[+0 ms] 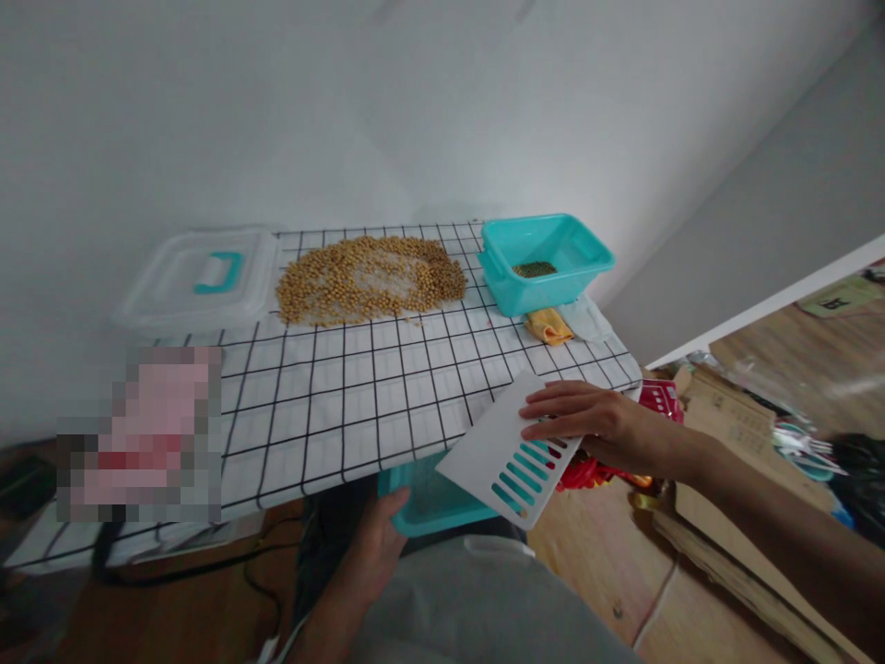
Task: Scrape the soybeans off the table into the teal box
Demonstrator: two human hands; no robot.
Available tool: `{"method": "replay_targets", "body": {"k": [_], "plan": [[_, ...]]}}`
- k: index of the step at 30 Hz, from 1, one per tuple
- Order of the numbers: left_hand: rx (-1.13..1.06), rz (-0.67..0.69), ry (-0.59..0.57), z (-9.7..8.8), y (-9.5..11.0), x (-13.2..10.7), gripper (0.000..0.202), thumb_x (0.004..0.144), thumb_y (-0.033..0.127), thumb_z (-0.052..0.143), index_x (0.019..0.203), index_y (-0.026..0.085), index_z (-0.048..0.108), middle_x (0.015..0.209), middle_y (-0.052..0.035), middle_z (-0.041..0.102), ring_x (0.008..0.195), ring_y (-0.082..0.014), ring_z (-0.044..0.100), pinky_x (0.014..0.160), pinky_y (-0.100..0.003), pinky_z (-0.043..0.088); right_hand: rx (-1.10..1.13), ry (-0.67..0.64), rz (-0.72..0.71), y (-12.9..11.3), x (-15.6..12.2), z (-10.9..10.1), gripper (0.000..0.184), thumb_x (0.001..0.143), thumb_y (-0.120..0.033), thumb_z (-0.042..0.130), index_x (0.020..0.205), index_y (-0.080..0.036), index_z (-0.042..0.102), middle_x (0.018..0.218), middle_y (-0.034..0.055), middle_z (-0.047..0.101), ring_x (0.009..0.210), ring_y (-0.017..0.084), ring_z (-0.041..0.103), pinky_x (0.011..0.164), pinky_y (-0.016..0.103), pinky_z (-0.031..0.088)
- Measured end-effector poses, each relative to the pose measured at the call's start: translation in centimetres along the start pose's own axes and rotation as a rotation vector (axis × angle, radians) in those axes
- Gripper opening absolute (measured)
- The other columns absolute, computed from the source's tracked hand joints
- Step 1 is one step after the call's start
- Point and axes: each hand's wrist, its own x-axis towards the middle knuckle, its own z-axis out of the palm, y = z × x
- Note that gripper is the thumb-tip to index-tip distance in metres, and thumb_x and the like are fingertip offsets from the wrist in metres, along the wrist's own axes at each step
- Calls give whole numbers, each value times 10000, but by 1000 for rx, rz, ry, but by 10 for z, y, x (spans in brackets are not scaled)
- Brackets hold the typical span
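My left hand grips the near left rim of a turquoise plastic box, held below the table's front edge at my lap. Above that box, my right hand is closed on a thin white slotted plastic sheet, fingers on its top face. The sheet slants over the box's right side, and turquoise shows through its slots. On the table lies a broad heap of yellow-brown beans, thinner in the middle. Behind my right hand stands a second turquoise box with small greenish grains on its bottom.
A clear lid with a turquoise handle lies at the table's left. An orange cloth and a whitish one sit by the second box. The checked tabletop meets a wall; cardboard and red packaging lie at right.
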Motion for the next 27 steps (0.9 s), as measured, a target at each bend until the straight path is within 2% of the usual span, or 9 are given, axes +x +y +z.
{"method": "replay_targets", "body": {"k": [4, 7, 9, 13, 17, 21, 24, 27], "plan": [[27, 31, -7, -3, -1, 2, 213, 840, 309, 643, 989, 211, 758, 922, -58, 804, 1251, -334, 590, 1130, -487, 394, 35, 4, 21, -6, -2, -4, 453, 945, -66, 489, 1324, -277, 620, 1335, 53, 648, 1315, 194, 529, 1114, 412, 451], [60, 50, -5, -3, -2, 2, 135, 826, 297, 660, 872, 226, 764, 714, -38, 771, 1127, -331, 663, 1117, -483, 406, 86, 43, 35, -7, -3, -8, 452, 951, -64, 467, 1329, -262, 617, 1350, 69, 634, 1308, 195, 541, 1112, 407, 454], [65, 49, 6, -3, -2, 3, 101, 813, 286, 677, 794, 230, 759, 657, -28, 750, 1082, -326, 681, 1110, -470, 413, 103, 92, 47, -6, -2, -12, 458, 943, -63, 488, 1335, -264, 611, 1369, 70, 618, 1303, 197, 548, 1118, 403, 448], [50, 35, -6, -2, -2, 4, 107, 815, 276, 673, 811, 220, 764, 800, -48, 793, 1146, -331, 654, 1099, -470, 424, 55, 155, 85, -3, 10, -16, 506, 906, -24, 518, 1334, -279, 609, 1374, 54, 614, 1279, 194, 569, 1103, 389, 461], [56, 38, -28, 2, -2, 3, 101, 804, 272, 682, 789, 212, 762, 781, -64, 792, 1140, -349, 658, 1089, -485, 428, -56, 180, 98, -4, 38, -5, 554, 890, 27, 461, 1325, -280, 615, 1329, 45, 648, 1253, 182, 584, 1090, 401, 467], [29, 28, -37, 9, -2, -2, 238, 810, 256, 668, 1019, 189, 760, 911, -77, 806, 1181, -348, 641, 1090, -487, 425, -102, 111, 43, -2, 55, 5, 539, 888, 22, 478, 1328, -257, 613, 1326, 61, 653, 1264, 196, 580, 1097, 422, 460], [-2, 55, -43, 13, -3, -4, 433, 796, 243, 673, 1226, 187, 680, 1061, -87, 791, 1212, -339, 626, 1091, -477, 422, -63, 54, -6, -1, 50, 5, 540, 883, 9, 521, 1332, -279, 608, 1333, 55, 650, 1277, 197, 571, 1098, 420, 465], [-18, 61, -34, 13, -4, -3, 488, 783, 244, 682, 1267, 187, 651, 1103, -100, 780, 1220, -341, 621, 1087, -470, 422, -24, 11, -13, -4, 37, 1, 508, 894, -27, 551, 1329, -283, 611, 1340, 61, 644, 1288, 197, 563, 1094, 410, 474]]}}
